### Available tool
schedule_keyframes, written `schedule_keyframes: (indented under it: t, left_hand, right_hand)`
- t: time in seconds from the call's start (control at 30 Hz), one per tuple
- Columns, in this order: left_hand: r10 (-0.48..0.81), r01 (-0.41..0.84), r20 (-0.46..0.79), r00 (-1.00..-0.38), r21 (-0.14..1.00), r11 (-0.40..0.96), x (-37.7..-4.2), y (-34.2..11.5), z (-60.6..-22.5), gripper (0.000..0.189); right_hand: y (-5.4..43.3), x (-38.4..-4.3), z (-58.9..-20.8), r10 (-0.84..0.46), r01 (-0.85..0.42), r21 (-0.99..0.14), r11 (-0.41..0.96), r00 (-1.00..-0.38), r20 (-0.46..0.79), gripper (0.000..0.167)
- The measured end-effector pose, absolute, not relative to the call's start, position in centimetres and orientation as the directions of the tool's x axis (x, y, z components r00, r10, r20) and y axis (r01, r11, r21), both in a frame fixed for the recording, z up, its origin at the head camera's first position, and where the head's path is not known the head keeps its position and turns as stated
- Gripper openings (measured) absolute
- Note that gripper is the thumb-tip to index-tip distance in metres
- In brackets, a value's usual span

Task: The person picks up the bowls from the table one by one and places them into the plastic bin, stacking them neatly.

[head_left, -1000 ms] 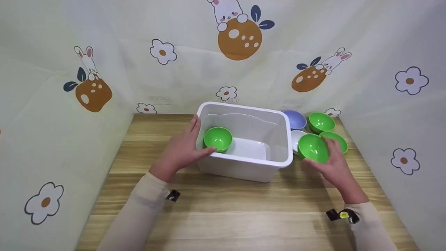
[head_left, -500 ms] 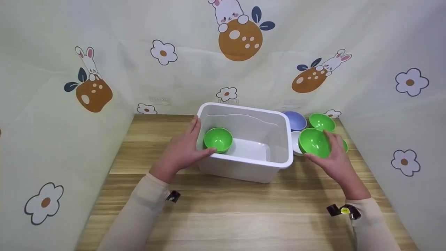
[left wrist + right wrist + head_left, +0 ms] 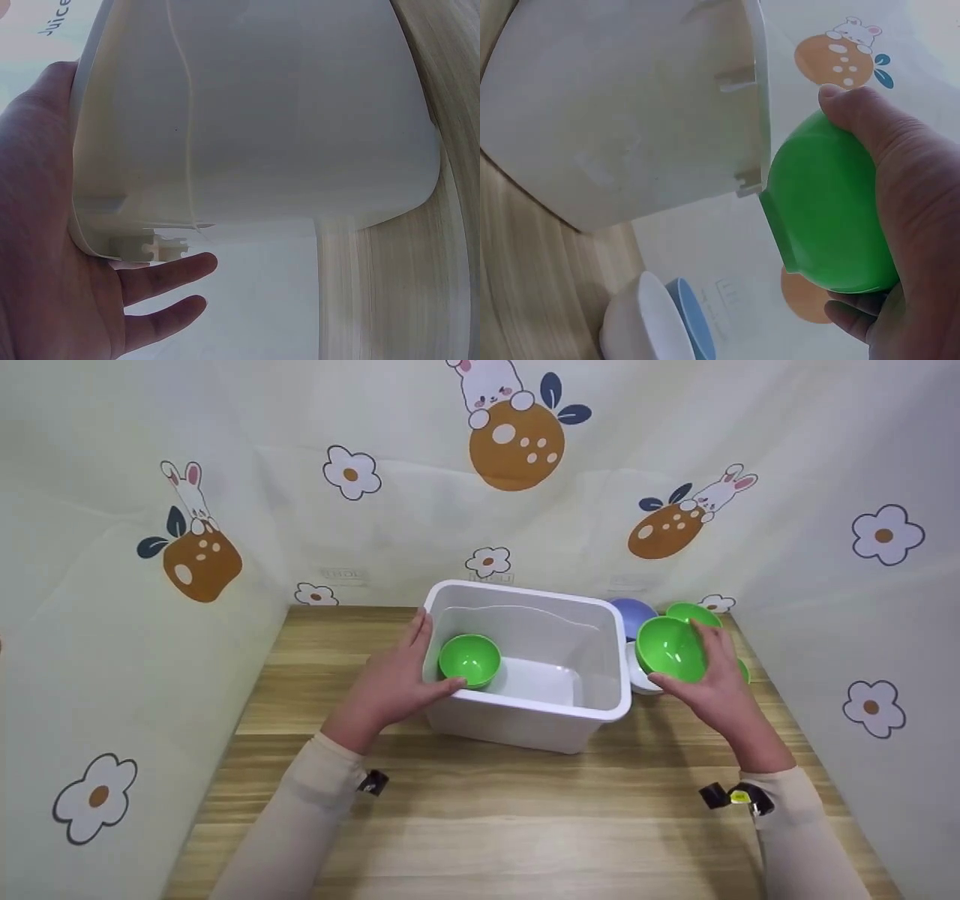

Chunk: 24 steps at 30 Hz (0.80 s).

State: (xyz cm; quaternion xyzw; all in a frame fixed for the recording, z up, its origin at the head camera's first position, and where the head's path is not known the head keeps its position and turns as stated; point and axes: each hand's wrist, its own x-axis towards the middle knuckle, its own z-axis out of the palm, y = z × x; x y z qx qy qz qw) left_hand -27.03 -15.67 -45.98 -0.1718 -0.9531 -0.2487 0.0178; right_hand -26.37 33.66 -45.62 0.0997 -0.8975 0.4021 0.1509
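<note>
My right hand (image 3: 716, 679) holds a green bowl (image 3: 670, 649) by its side, thumb at the near edge and fingers at the far edge. The right wrist view shows this bowl (image 3: 829, 202) lifted beside the tub's rim. My left hand (image 3: 394, 679) rests against the left end of a white plastic tub (image 3: 517, 721), its thumb lying along the front rim. Two of its fingers (image 3: 169, 277) stretch out straight beside the tub wall in the left wrist view. Inside the tub, at its left end, sits another green bowl (image 3: 470, 658).
Right of the tub stand a blue bowl (image 3: 632, 615), a white bowl (image 3: 640, 679) and a green bowl (image 3: 694, 610); one more green bowl (image 3: 744, 671) is mostly hidden behind my right hand. A printed curtain (image 3: 412, 525) encloses the wooden table (image 3: 480, 825) at the back and sides.
My right hand has raised the green bowl and moved it slightly away from me, so it now overlaps the back green bowl in the head view. My left hand and the tub stay in place.
</note>
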Motion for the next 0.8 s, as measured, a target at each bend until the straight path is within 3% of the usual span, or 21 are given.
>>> schedule_keyframes:
  t: [0.8]
  left_hand:
    - [0.316,0.340,0.130,-0.940,0.457,0.822,-27.2,-15.7,-46.4,0.134]
  right_hand:
    - [29.0,-28.6,-42.4,-0.245,-0.438,-0.594,0.675,-0.892,0.378,0.107]
